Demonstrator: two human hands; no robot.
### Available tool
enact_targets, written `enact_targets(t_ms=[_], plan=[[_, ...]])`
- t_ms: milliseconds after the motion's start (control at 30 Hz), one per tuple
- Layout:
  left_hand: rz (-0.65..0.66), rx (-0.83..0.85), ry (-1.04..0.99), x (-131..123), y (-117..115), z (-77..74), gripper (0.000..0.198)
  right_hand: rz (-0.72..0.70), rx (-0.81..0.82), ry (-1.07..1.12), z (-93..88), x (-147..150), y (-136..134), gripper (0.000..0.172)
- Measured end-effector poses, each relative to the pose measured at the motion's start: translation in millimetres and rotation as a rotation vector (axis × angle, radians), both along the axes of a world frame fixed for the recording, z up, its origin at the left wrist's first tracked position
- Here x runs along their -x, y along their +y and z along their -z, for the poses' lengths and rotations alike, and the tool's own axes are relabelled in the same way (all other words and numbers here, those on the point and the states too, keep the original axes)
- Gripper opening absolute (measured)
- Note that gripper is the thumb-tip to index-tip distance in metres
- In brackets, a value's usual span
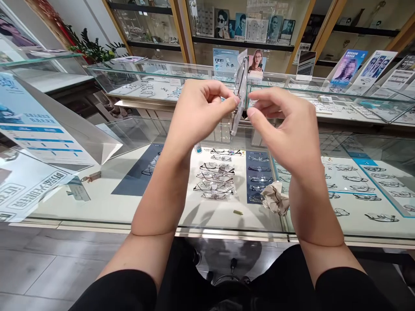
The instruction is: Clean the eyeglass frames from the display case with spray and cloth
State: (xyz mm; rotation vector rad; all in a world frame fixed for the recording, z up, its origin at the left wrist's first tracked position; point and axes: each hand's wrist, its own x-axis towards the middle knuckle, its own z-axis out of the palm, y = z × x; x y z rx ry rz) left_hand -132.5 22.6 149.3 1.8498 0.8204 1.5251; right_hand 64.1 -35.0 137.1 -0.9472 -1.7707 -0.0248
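In front of me, my left hand [197, 108] pinches a pair of glasses [240, 82] between thumb and fingers. The glasses are seen nearly edge-on, raised above the counter, with a lens facing sideways. Just to their right hovers my right hand [288, 125], its thumb and fingers apart and slightly curled. A small gap shows between its fingertips and the glasses. Below, a crumpled brown paper [275, 198] lies on the glass counter [155, 220], near my right forearm. A small gold-coloured piece [238, 212] rests to the left of it.
Rows of glasses [215, 177] show beneath the counter glass, with more at the right [359, 188]. A folded sign [42, 125] and a printed sheet [29, 185] stand at the left. A small bottle [198, 147] is beyond my left forearm. Another glass showcase [155, 86] runs behind.
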Motion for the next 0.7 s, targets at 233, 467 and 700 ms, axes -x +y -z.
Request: enact_targets(t_ms=[233, 467, 700], plan=[[-0.127, 0.099, 0.515, 27.1, 41.0, 13.5, 0.009, 0.095, -0.068, -0.016, -13.2, -15.9, -4.9, 0.02], [-0.1, 0.301, 1.134, 17.0, 69.7, 38.1, 0.01, -0.02, -0.131, 0.097, -20.1, -15.8, -12.0, 0.04], [-0.025, 0.546, 1.522, -7.9, 79.9, 56.4, 0.035, 0.151, -0.269, 0.235, -24.1, -18.7, -27.0, 0.033]])
